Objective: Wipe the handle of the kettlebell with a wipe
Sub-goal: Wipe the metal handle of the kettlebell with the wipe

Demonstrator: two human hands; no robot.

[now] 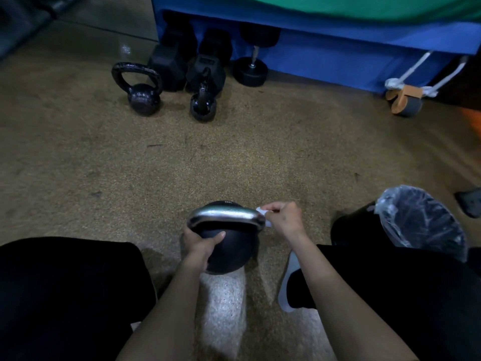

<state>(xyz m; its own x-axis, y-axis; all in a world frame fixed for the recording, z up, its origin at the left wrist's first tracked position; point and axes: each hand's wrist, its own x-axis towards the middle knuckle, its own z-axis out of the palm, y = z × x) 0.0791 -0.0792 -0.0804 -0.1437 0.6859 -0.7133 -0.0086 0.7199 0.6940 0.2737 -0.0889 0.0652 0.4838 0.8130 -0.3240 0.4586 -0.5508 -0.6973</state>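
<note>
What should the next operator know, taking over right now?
Left hand grips the kettlebell by its body, steadying it.
Right hand pinches the wipe against the right end of the handle.
Bin stands to the right.
Done: the wipe is at the handle; how much is wiped cannot be told.
Left: run the wipe along the whole handle, then probably bin it.

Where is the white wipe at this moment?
Head view, lower centre-right: the wipe is pinched by the right hand against the right end of the kettlebell handle, left of the lined bin.
</note>
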